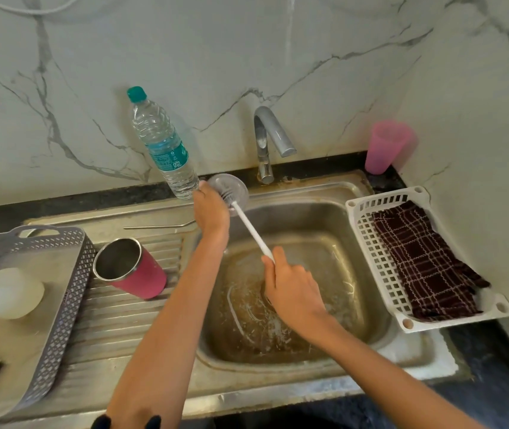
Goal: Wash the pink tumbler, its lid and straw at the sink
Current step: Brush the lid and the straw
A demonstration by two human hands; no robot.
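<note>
A grey perforated tray (61,308) held a white container (6,292); beside it the pink steel-lined tumbler (142,274) lay sideways on the drainboard (114,323), the metal straw (154,226) behind it. The left hand (210,209) gripped the clear round lid (234,185) over the steel sink (309,218), the right hand (293,289) clasping the long white brush (251,230) against it. A white slotted basket (374,261) held a checked cloth (426,264).

White marble-veined wall panels (247,41) meet in a corner at the right, above a black stone countertop (500,360) under soft, even light.
</note>
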